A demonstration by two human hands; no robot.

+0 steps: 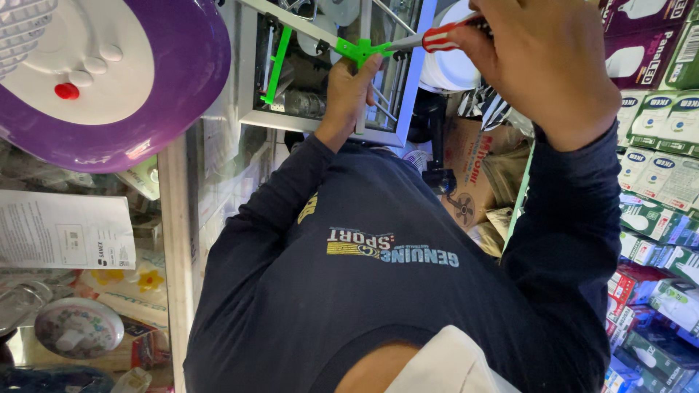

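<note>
At the top of the frame, the right hand (542, 62) grips a red-handled screwdriver (437, 38) lying nearly level, tip pointing left into a green bracket (362, 51) pinched by the left hand (348, 91).

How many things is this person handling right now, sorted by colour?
Green: 1, a green plastic piece steadied by the left hand.
Red and white: 1, a screwdriver gripped by the right hand.
Total: 2 things in hand.
</note>
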